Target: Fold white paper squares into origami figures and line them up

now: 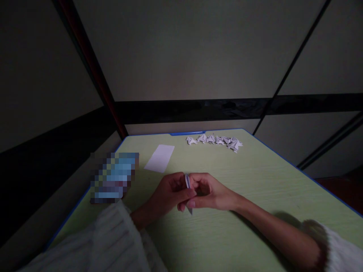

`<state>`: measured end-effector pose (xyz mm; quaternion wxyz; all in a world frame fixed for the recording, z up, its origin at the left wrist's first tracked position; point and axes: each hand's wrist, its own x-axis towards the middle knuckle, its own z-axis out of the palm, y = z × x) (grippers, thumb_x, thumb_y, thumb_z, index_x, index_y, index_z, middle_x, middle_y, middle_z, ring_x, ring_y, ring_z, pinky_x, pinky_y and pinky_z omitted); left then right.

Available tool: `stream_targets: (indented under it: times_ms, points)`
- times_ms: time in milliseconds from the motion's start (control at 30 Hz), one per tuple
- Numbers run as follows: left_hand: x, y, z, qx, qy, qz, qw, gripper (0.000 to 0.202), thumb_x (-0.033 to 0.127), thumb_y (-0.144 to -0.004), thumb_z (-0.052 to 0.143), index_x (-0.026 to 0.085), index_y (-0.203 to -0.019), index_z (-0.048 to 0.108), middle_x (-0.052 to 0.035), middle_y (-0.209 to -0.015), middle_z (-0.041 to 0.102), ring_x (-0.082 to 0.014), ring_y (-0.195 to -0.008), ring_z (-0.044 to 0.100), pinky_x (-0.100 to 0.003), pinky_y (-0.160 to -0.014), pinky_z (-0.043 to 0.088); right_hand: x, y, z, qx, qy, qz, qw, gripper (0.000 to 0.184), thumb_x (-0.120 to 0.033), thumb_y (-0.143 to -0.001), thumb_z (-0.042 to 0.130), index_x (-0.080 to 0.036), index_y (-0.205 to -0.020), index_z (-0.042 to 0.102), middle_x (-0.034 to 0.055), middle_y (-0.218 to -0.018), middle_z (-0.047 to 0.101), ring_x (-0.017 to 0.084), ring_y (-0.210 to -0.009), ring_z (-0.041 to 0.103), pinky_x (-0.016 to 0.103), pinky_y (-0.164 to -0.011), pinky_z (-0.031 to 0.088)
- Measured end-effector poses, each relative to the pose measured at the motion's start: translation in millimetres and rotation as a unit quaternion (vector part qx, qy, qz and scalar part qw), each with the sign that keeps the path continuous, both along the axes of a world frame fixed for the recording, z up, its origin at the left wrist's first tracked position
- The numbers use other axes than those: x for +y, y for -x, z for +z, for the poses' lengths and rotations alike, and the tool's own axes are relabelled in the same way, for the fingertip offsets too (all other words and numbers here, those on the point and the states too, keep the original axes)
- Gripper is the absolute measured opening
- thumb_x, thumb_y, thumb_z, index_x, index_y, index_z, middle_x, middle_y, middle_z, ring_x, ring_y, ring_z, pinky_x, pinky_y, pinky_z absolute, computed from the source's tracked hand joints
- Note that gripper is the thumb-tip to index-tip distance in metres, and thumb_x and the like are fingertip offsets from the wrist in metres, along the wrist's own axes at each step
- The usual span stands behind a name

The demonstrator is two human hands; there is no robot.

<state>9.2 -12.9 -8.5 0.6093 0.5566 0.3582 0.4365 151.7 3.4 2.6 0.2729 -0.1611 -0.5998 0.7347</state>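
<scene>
Left hand [173, 190] and right hand [210, 192], clamped on folded paper [187, 181] over the table [255, 177]; origami figures [234, 144] lie near its far edge.

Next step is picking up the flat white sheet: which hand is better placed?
Probably the left hand: the flat white sheet lies just beyond it, while the right hand is farther off. Both hold the folded paper, so the left would need to let go first.

Creased paper slip [188, 182], folded paper figures [219, 140], smooth matt paper sheet [160, 158], wood-grain bench [255, 170] with faint sheen, glossy black band [187, 110], ribbed knit sleeve [113, 234].
</scene>
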Motion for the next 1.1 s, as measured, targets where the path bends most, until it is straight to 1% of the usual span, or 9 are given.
stream_targets:
  times_ms: [133, 333, 533, 633, 700, 800, 867, 967, 1100]
  points:
    - [-0.6, -0.8, 2.8, -0.007, 0.004, 0.003, 1.0, 0.024, 0.034, -0.058, 0.063, 0.014, -0.063, 0.052, 0.0058, -0.042, 0.05, -0.0046, -0.03, 0.043, -0.015, -0.03, 0.034, 1.4, -0.4, 1.0, 0.006, 0.012, 0.008, 1.0, 0.02, -0.016, -0.062, 0.063, -0.012, -0.065, 0.043, 0.0022, -0.063, 0.057, 0.013, -0.065, 0.058, 0.028, -0.063, 0.042]
    - [-0.1, -0.6, 4.6, -0.016, 0.01, 0.005, 1.0, 0.03, 0.038, -0.054, 0.066, 0.014, -0.059, 0.048, 0.0057, -0.037, 0.05, -0.0048, -0.026, 0.042, -0.014, -0.028, 0.032, 4.8, -3.8, 1.7, 0.019, -0.004, 0.045, 0.999, 0.02, -0.021, -0.067, 0.059, -0.008, -0.079, 0.05, 0.0089, -0.073, 0.061, 0.015, -0.071, 0.058, 0.03, -0.067, 0.041]
    - [-0.4, 1.3, 0.5, -0.007, -0.001, 0.026, 1.0, 0.022, 0.034, -0.064, 0.057, 0.014, -0.066, 0.049, 0.0039, -0.039, 0.052, -0.0062, -0.029, 0.045, -0.016, -0.03, 0.035, 7.3, -5.6, 0.3, 0.032, -0.019, 0.056, 0.998, 0.021, -0.024, -0.071, 0.051, -0.01, -0.087, 0.051, 0.0071, -0.075, 0.062, 0.016, -0.072, 0.057, 0.031, -0.068, 0.041]
    - [-0.7, 0.4, 0.9, 0.003, -0.011, 0.036, 0.999, 0.018, 0.029, -0.063, 0.057, 0.014, -0.065, 0.048, 0.004, -0.041, 0.052, -0.0065, -0.031, 0.045, -0.016, -0.032, 0.035, 9.5, -3.2, -1.9, 0.025, -0.024, 0.02, 0.999, 0.021, -0.027, -0.072, 0.048, -0.009, -0.082, 0.053, 0.0061, -0.068, 0.061, 0.016, -0.063, 0.056, 0.029, -0.06, 0.041]
    - [-0.1, 0.1, 2.3, 0.016, -0.025, 0.048, 0.998, 0.015, 0.026, -0.062, 0.057, 0.014, -0.065, 0.048, 0.0039, -0.046, 0.053, -0.0065, -0.035, 0.046, -0.016, -0.033, 0.035, 11.9, -1.6, -3.5, 0.0, -0.033, -0.044, 0.998, 0.022, -0.03, -0.073, 0.049, -0.009, -0.076, 0.055, 0.0043, -0.06, 0.059, 0.013, -0.055, 0.053, 0.025, -0.052, 0.038]
    - [2.7, 1.3, 3.9, 0.027, -0.058, 0.12, 0.991, 0.01, 0.022, -0.063, 0.055, 0.015, -0.062, 0.048, 0.0046, -0.053, 0.051, -0.0063, -0.044, 0.046, -0.016, -0.039, 0.036, 16.5, -0.8, -6.0, -0.033, -0.038, -0.167, 0.985, 0.022, -0.032, -0.067, 0.056, -0.01, -0.067, 0.054, -0.0007, -0.052, 0.052, 0.008, -0.047, 0.044, 0.021, -0.047, 0.032]
    - [4.9, 2.9, 3.9, 0.028, -0.076, 0.182, 0.98, 0.01, 0.02, -0.065, 0.053, 0.015, -0.06, 0.047, 0.005, -0.055, 0.05, -0.0061, -0.049, 0.045, -0.016, -0.044, 0.037, 19.1, -1.4, -7.5, -0.05, -0.034, -0.215, 0.975, 0.023, -0.033, -0.063, 0.06, -0.011, -0.061, 0.053, -0.0031, -0.048, 0.047, 0.006, -0.044, 0.039, 0.02, -0.045, 0.028]
    - [6.9, 4.2, 2.6, 0.041, -0.083, 0.243, 0.966, 0.012, 0.022, -0.068, 0.05, 0.015, -0.06, 0.045, 0.0063, -0.053, 0.046, -0.0053, -0.048, 0.042, -0.015, -0.044, 0.035, 20.2, -2.3, -8.8, -0.078, -0.037, -0.223, 0.971, 0.023, -0.03, -0.06, 0.062, -0.011, -0.053, 0.05, -0.0045, -0.044, 0.043, 0.004, -0.041, 0.033, 0.02, -0.043, 0.022]
    - [6.5, 3.6, 1.7, 0.064, -0.062, 0.229, 0.969, 0.014, 0.028, -0.07, 0.048, 0.018, -0.064, 0.04, 0.0089, -0.045, 0.042, -0.006, -0.037, 0.041, -0.015, -0.033, 0.033, 17.2, -0.7, -7.4, -0.104, -0.035, -0.209, 0.972, 0.022, -0.026, -0.058, 0.063, -0.011, -0.05, 0.048, -0.0043, -0.042, 0.045, 0.004, -0.039, 0.035, 0.02, -0.042, 0.021]
